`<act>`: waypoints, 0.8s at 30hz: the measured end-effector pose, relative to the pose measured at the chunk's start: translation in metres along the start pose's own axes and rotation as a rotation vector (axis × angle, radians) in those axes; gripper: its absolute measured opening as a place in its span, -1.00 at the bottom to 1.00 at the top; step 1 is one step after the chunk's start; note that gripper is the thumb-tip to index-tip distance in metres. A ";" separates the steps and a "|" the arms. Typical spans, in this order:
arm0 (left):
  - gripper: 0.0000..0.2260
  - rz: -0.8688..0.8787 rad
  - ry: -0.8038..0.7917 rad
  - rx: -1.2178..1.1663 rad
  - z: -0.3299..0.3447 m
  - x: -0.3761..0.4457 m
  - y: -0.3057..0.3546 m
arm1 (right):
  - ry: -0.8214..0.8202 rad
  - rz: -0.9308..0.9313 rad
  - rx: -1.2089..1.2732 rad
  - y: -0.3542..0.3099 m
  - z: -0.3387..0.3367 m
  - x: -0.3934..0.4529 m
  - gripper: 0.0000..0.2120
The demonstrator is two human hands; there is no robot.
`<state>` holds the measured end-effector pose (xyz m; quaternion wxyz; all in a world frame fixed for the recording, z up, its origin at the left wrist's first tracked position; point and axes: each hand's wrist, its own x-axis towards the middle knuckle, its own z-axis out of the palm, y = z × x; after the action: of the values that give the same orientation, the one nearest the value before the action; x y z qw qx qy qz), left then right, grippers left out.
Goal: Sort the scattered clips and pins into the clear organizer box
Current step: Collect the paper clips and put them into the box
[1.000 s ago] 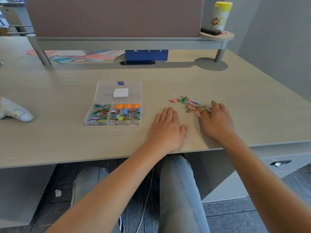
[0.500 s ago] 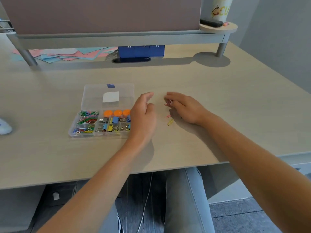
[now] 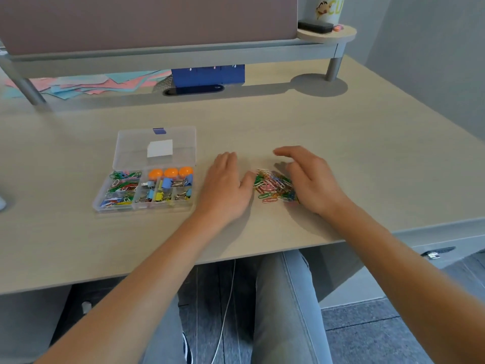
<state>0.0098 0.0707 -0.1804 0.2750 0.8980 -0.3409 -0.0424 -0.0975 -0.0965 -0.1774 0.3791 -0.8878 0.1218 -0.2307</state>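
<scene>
A clear organizer box (image 3: 105,203) lies on the desk with its lid folded back; its compartments hold coloured paper clips, binder clips and three orange round pins. A heap of coloured paper clips (image 3: 274,186) sits on the desk to the right of the box. My left hand (image 3: 225,187) lies flat on the desk, thumb touching the heap's left edge. My right hand (image 3: 312,179) cups the heap's right side with its fingers loosely spread above the desk. Neither hand holds anything.
A raised monitor shelf on grey legs (image 3: 333,68) spans the back of the desk (image 3: 341,143). Pink and blue papers (image 3: 86,84) and a blue box (image 3: 207,74) lie under it. A cup (image 3: 329,9) and a black object (image 3: 315,26) stand on the round shelf end.
The spread paper clips have been swept left into one heap between my hands. My right hand, curled over clips half a second ago, has opened. My left hand has laid flat by the heap.
</scene>
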 end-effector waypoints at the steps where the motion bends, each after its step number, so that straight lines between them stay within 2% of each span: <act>1: -0.36 0.014 -0.050 0.106 0.004 0.001 0.002 | 0.084 0.075 0.027 0.005 -0.006 -0.003 -0.63; 4: -0.28 0.083 -0.114 0.270 0.018 0.005 0.014 | 0.195 0.187 -0.078 0.018 -0.025 -0.016 -0.69; 8: -0.30 0.218 -0.145 0.233 0.033 0.004 0.039 | 0.206 0.229 -0.177 0.024 -0.040 -0.030 -0.71; 12: -0.27 0.272 0.026 0.160 0.029 0.003 0.038 | 0.222 0.222 -0.157 0.024 -0.041 -0.033 -0.75; 15: -0.18 0.263 0.141 0.391 0.020 0.007 0.028 | 0.225 0.215 -0.170 0.023 -0.039 -0.033 -0.77; 18: -0.15 0.290 0.110 0.477 0.017 0.014 0.029 | 0.223 0.215 -0.189 0.023 -0.038 -0.033 -0.79; 24: -0.42 0.522 0.030 0.483 0.021 0.028 0.043 | 0.232 0.202 -0.182 0.024 -0.039 -0.033 -0.81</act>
<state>0.0001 0.0169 -0.1725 0.0615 0.8203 -0.5549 0.1242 -0.1465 -0.1239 -0.1822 0.3019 -0.8691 0.2738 -0.2801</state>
